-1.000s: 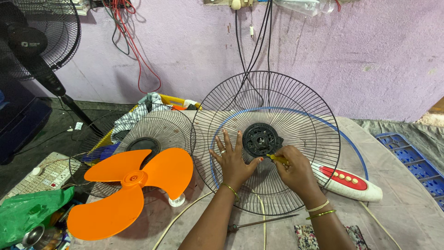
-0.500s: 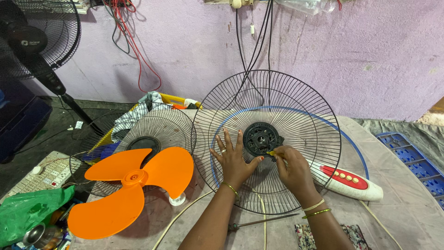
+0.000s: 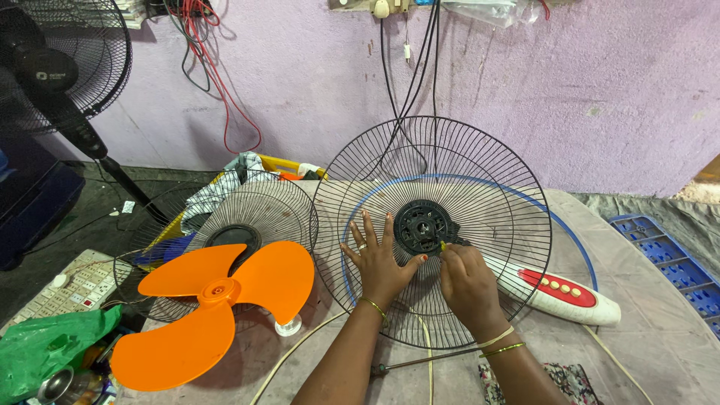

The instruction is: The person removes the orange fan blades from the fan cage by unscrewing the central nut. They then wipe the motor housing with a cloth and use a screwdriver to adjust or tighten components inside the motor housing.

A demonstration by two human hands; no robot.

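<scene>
A black wire fan guard (image 3: 480,172) stands tilted on the table with a black round hub (image 3: 424,226) at its middle. My left hand (image 3: 379,261) lies flat and spread on the wires just left of the hub. My right hand (image 3: 469,281) is closed around a small yellow-tipped tool (image 3: 444,245), its tip at the hub's lower right edge. A white fan base with a red button panel (image 3: 559,289) lies behind the guard to the right.
An orange three-blade fan blade (image 3: 214,300) rests on a second wire guard (image 3: 247,217) at left. A standing black fan (image 3: 52,67) is far left. A green bag (image 3: 45,345), a white cord (image 3: 427,352), a screwdriver (image 3: 420,361) and a blue crate (image 3: 675,255) surround the work.
My right hand has shifted slightly up toward the hub with the tool. My left hand has stayed spread on the guard.
</scene>
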